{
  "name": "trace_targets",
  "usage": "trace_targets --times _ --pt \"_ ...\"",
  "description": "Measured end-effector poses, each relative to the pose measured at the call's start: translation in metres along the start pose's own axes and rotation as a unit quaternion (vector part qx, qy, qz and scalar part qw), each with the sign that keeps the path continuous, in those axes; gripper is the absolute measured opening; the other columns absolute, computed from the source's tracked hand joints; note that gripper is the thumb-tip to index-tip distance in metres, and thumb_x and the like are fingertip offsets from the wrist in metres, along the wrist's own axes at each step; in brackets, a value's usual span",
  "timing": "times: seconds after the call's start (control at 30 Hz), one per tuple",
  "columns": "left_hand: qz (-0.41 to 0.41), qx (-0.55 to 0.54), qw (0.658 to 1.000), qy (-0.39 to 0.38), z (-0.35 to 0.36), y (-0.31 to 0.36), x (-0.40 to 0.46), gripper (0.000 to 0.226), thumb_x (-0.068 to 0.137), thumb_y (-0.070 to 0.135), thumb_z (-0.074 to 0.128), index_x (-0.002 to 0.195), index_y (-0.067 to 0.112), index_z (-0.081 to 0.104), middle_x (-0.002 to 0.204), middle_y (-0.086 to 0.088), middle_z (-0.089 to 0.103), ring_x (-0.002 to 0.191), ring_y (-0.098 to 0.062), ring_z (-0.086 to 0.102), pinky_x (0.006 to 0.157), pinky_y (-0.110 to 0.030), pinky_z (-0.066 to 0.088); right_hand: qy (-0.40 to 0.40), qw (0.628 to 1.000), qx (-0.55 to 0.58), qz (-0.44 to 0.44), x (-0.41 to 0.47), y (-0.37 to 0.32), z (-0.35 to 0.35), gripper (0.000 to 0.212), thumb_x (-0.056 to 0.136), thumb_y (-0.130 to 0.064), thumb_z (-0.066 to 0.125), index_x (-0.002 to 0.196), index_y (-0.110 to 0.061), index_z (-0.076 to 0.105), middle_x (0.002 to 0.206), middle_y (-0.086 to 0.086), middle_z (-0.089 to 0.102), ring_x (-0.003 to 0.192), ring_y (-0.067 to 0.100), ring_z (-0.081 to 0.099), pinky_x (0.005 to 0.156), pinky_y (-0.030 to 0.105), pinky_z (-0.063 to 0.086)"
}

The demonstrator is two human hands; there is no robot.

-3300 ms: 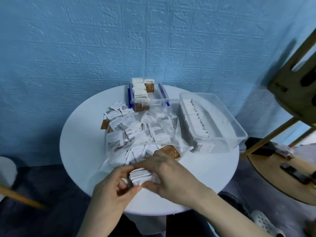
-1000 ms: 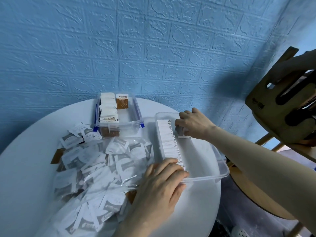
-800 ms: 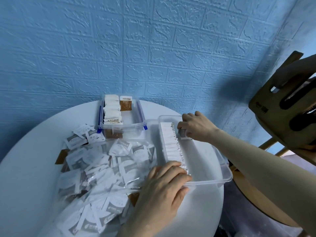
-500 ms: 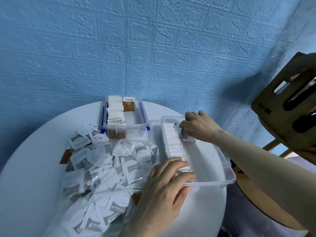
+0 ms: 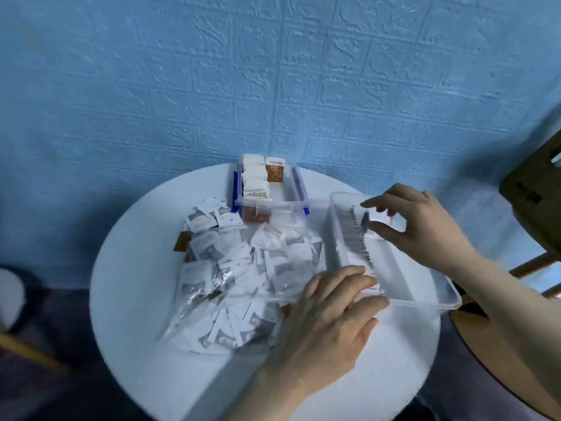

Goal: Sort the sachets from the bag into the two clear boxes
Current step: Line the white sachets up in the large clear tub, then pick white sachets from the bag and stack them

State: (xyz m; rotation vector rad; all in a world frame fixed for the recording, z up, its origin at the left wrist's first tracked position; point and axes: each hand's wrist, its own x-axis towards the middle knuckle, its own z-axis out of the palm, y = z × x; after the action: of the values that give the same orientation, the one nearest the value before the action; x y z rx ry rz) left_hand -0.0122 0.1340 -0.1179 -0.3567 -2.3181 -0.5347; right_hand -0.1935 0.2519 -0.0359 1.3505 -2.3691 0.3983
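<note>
2 clear boxes are set at the table's (image 5: 145,344) far and right edges: the far box (image 5: 271,192) is filled with 2 sachet rows, the right box (image 5: 425,296) with 1 row (image 5: 356,235). The bag (image 5: 243,278) lies centrally. The left hand (image 5: 331,317) is flattened on the right box's near rim; a sachet (image 5: 365,221) is pinched by the right hand (image 5: 422,226).

I see two bare forearms entering from the bottom and right edges, with no sleeves, watch, rings or gloves on either. My left hand (image 5: 331,317) and right hand (image 5: 425,226) are both uncovered, and the nails look short and unpainted.
</note>
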Motion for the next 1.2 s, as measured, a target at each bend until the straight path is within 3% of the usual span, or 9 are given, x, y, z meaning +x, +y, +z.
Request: trace_targets --times 0.07,0.2,0.3,0.4,0.5,0.63,0.9,1.1,1.2 --pt "-0.007 -0.001 1.0 0.004 -0.016 0.002 -0.02 0.018 0.09 0.019 0.061 0.107 0.017 0.068 0.113 0.002 0.064 0.114 -0.017 0.055 0.091 -0.032 0.043 0.021 0.998 0.059 0.001 -0.031 -0.03 -0.004 0.023 0.081 -0.021 0.073 0.105 -0.022 0.07 0.091 -0.003 0.058 0.08 0.016 0.057 0.076 0.04 0.046" --pt "-0.058 0.072 0.996 -0.002 -0.049 -0.008 -0.068 0.019 0.093 0.022 0.054 0.104 0.02 0.069 0.101 0.007 0.066 0.094 -0.015 0.061 0.078 -0.035 0.044 0.027 0.988 0.149 0.023 -0.088 -0.082 0.008 0.014 0.083 -0.018 0.074 0.096 -0.023 0.071 0.089 -0.008 0.061 0.085 0.011 0.055 0.079 0.021 0.042" --pt "-0.098 0.138 0.985 0.022 -0.066 -0.022 -0.096 0.019 0.09 0.018 0.055 0.098 0.016 0.073 0.095 0.006 0.07 0.087 -0.018 0.063 0.074 -0.036 0.044 0.075 0.991 0.102 0.04 -0.113 -0.108 0.026 0.006 0.084 -0.022 0.071 0.089 -0.023 0.073 0.088 -0.009 0.064 0.091 0.022 0.052 0.079 0.039 0.042" --pt "-0.139 0.181 0.973 0.034 -0.077 -0.036 -0.11 0.021 0.088 0.017 0.054 0.096 0.013 0.073 0.096 0.004 0.071 0.09 -0.021 0.064 0.075 -0.035 0.041 0.12 0.985 0.08 0.091 -0.119 -0.12 0.034 0.008 0.081 -0.026 0.067 0.087 -0.028 0.072 0.091 -0.012 0.062 0.095 0.018 0.05 0.078 0.034 0.031" --pt "-0.172 0.197 0.964 0.035 -0.079 -0.043 -0.115 0.025 0.089 0.022 0.05 0.099 0.014 0.072 0.102 0.003 0.07 0.096 -0.02 0.062 0.078 -0.034 0.039 0.109 0.982 0.137 0.073 -0.117 -0.132 0.043 0.009 0.083 -0.025 0.067 0.089 -0.027 0.073 0.088 -0.012 0.063 0.089 0.02 0.053 0.076 0.038 0.037" --pt "-0.219 0.179 0.958 0.046 -0.07 -0.048 -0.114 0.023 0.087 0.02 0.061 0.108 0.014 0.069 0.111 0.002 0.067 0.102 -0.021 0.06 0.081 -0.036 0.04 0.045 0.976 0.211 0.01 -0.103 -0.156 0.06 0.014 0.087 -0.023 0.06 0.088 -0.018 0.074 0.089 -0.009 0.068 0.083 0.017 0.054 0.078 0.034 0.043" --pt "-0.254 0.147 0.956 0.001 -0.066 -0.053 -0.116 0.046 0.078 0.027 0.077 0.12 0.015 0.063 0.12 0.001 0.062 0.113 -0.02 0.053 0.088 -0.031 0.032 -0.109 0.977 0.158 0.093 -0.065 -0.165 0.083 0.041 0.077 -0.032 0.075 0.111 -0.012 0.063 0.111 -0.001 0.063 0.104 0.027 0.054 0.083 0.038 0.043" --pt "-0.249 0.168 0.954 -0.017 -0.065 -0.052 -0.115 0.049 0.075 0.042 0.077 0.115 0.017 0.067 0.117 0.002 0.062 0.112 -0.021 0.054 0.087 -0.033 0.032 -0.054 0.965 0.224 0.124 -0.074 -0.174 0.088 0.062 0.07 -0.021 0.08 0.127 -0.024 0.056 0.105 -0.006 0.052 0.095 0.022 0.056 0.075 0.039 0.049" --pt "-0.242 0.159 0.957 -0.011 -0.066 -0.053 -0.115 0.05 0.071 0.042 0.08 0.113 0.018 0.068 0.114 0.002 0.062 0.11 -0.021 0.054 0.086 -0.032 0.031 -0.021 0.956 0.259 0.138 -0.075 -0.177 0.091 0.056 0.07 -0.02 0.081 0.122 -0.023 0.06 0.103 -0.007 0.052 0.091 0.01 0.055 0.075 0.038 0.05"
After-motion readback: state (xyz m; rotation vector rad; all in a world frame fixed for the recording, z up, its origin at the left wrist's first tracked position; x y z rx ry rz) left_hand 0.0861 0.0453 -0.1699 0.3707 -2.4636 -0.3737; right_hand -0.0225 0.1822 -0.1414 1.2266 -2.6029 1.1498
